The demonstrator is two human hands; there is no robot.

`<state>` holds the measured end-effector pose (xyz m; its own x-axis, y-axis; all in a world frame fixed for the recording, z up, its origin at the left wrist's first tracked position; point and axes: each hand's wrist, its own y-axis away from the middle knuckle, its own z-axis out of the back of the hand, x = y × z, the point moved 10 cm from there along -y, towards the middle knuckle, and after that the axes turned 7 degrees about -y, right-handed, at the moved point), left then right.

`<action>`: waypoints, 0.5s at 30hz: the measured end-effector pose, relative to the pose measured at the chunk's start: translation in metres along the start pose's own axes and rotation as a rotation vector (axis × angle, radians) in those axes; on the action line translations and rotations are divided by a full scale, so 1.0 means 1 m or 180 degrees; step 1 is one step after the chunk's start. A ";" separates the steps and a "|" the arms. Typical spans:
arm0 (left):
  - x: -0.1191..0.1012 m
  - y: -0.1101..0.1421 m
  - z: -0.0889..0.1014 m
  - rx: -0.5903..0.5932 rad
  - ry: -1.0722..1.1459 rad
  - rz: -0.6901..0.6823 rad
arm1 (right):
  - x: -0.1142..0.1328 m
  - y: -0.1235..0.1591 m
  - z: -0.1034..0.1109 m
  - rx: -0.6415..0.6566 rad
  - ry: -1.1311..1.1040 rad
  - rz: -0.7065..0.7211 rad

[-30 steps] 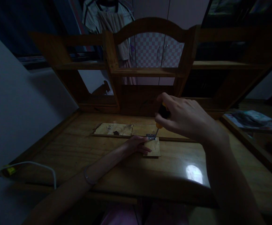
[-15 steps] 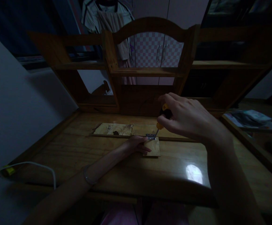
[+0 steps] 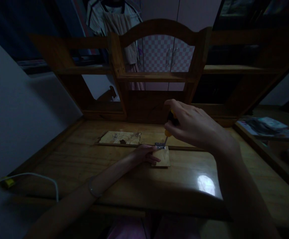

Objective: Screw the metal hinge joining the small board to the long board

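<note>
My right hand [image 3: 188,121] is closed around the yellow-and-black handle of a screwdriver [image 3: 168,132]. The shaft slants down, and its tip meets a small metal hinge [image 3: 160,146]. One leaf of the hinge lies along the upper edge of a small square wooden board [image 3: 162,158]; the other reaches toward a long wooden strip [image 3: 179,138] behind it. With my left hand [image 3: 143,154] I hold the small board and hinge from the left, one finger at the hinge and others on the board's face. The screw under the tip is too small to make out.
A rough-ended, stained piece of wood [image 3: 121,137] lies left of the hinge. Behind the desktop [image 3: 104,162] rises a wooden shelf unit [image 3: 156,77]. A white cable [image 3: 40,175] runs over the left edge by a yellow object [image 3: 9,182]. Plastic-wrapped items [image 3: 269,125] lie at right.
My right hand and the screwdriver have shifted slightly left, and the screwdriver stands a little more upright with its handle turned. The left hand stays on the board.
</note>
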<state>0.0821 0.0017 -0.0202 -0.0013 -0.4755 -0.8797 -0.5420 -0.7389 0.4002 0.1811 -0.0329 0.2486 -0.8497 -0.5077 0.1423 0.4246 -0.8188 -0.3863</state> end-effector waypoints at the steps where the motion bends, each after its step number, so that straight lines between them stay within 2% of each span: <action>1: 0.001 -0.002 0.001 0.0016 0.0022 -0.0014 | -0.001 0.000 -0.001 0.0013 -0.0007 -0.0016; 5: 0.007 -0.006 0.005 0.0080 0.0048 -0.0017 | -0.003 -0.001 0.002 -0.0091 0.0244 -0.0105; 15: 0.000 -0.001 -0.002 0.0128 -0.0124 -0.0096 | 0.000 -0.001 -0.003 0.0131 -0.0182 -0.0103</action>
<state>0.0841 0.0017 -0.0198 -0.0169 -0.4337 -0.9009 -0.5756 -0.7325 0.3635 0.1791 -0.0312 0.2462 -0.8444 -0.4943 0.2065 0.4106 -0.8448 -0.3431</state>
